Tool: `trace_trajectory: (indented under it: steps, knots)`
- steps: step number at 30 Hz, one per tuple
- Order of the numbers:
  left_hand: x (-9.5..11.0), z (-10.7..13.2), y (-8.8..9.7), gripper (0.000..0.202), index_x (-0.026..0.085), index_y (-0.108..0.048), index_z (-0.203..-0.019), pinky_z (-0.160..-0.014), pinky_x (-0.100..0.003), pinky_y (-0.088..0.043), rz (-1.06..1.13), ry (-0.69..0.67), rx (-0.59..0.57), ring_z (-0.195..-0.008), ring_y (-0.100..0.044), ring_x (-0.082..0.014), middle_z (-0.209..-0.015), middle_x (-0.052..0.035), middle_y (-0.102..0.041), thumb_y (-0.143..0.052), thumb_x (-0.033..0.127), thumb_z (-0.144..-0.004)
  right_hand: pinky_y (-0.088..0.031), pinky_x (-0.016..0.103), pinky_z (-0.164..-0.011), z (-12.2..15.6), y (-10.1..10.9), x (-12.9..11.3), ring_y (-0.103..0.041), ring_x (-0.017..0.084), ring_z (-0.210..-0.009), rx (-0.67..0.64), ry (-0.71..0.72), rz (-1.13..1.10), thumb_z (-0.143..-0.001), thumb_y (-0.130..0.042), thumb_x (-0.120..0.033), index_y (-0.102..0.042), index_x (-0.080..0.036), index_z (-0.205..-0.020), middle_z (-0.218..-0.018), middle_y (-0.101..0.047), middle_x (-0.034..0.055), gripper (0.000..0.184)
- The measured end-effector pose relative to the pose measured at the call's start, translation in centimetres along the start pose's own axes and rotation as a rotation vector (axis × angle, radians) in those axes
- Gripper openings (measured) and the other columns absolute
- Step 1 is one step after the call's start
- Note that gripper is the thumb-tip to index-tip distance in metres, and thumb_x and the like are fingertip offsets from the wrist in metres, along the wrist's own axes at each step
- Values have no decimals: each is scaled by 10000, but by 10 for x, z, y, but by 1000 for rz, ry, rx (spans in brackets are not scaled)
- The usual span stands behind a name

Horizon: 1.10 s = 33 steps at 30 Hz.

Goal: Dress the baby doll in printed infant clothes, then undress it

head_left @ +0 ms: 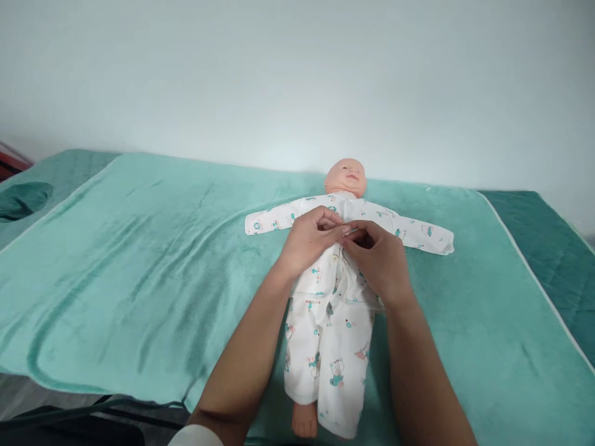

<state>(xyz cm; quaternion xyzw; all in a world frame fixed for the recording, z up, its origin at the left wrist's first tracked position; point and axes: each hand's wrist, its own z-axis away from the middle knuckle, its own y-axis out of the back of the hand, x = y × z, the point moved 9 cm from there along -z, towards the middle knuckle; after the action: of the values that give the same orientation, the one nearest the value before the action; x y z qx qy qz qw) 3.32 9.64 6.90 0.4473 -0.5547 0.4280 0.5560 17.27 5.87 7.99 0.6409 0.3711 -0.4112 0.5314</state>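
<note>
A baby doll lies on its back, head at the far side, arms stretched out sideways. It wears a white printed shirt with long sleeves and matching trousers; one bare foot shows at the near end. Over the chest, my left hand pinches the edge of the shirt front. My right hand meets it there, its fingers bent and closed on the shirt front too. The fingertips touch and hide the exact spot they grip. Below them, a small fastener shows on the front opening.
Under the doll spreads a light green blanket with wrinkles on the left. A darker green quilted cover shows at the right, beneath it. A pale wall rises behind. Dark straps or tubing lie at the lower left edge.
</note>
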Motion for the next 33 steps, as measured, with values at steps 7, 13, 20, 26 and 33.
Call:
trace_trajectory:
  steps: [7, 13, 20, 26, 33]
  knots:
    - [0, -3, 1, 134, 205, -639, -873, -602, -239, -431, -111, -54, 0, -609, -554, -104, -677, 30, -612, -668, 333, -845, -482, 290, -677, -3, -2, 8, -623, 157, -727, -55, 4, -102, -791, -726, -351, -698, -230, -1089, -826, -704, 8, 323]
    - [26, -16, -5, 244, 204, -656, -1149, -1053, -364, -446, -579, -504, 118, -1205, -594, -213, -1258, -91, -678, -525, 258, -950, -488, 276, -666, -8, 1, 13, -597, 130, -684, -2, 35, -329, -841, -689, -343, -676, -207, -969, -740, -641, -13, 187]
    - [16, -30, -17, 407, 220, -587, -1348, -1166, -411, -354, -754, -463, 13, -1406, -472, -225, -1430, -66, -609, -333, 291, -1038, -524, 338, -878, -17, 13, 12, -637, 174, -979, 201, 191, -100, -899, -587, -333, -653, -220, -1071, -1103, -671, 56, 216]
    - [16, -27, -17, 397, 205, -607, -1332, -1164, -399, -370, -788, -470, 45, -1375, -497, -216, -1436, -56, -607, -355, 284, -1035, -418, 424, -1100, -38, 4, 9, -549, 214, -1243, 107, 341, 125, -946, -523, -331, -666, -230, -1178, -1287, -629, 88, 291]
    - [16, -27, -14, 366, 192, -636, -1282, -1160, -397, -400, -810, -448, 103, -1355, -516, -209, -1411, -50, -626, -386, 284, -1030, -443, 436, -1084, -34, 5, 4, -585, 225, -1212, 148, 421, 164, -966, -529, -325, -709, -225, -1124, -1261, -655, 95, 260]
